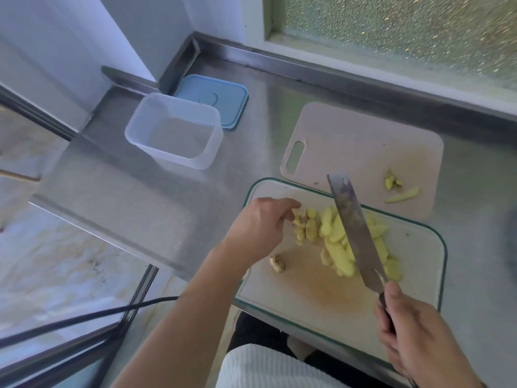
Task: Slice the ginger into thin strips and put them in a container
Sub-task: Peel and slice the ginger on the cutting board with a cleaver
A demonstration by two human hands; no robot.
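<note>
Right hand (pixel 414 329) grips knife (pixel 358 231), blade angled over ginger slices (pixel 338 247) on green-rimmed cutting board (pixel 307 298), which overhangs the steel counter (pixel 237 169) front edge. Left hand (pixel 260 228), fingers curled, touches small ginger pieces (pixel 306 228). Clear container (pixel 173 130) stands well apart, far-left; bare counter between.

On a green-rimmed white cutting board (pixel 307 298), the right hand (pixel 419 334) grips a steel knife (pixel 356 231) over pale yellow ginger slices (pixel 338 247); the left hand (pixel 260 228) touches small ginger pieces (pixel 306 226).
</note>
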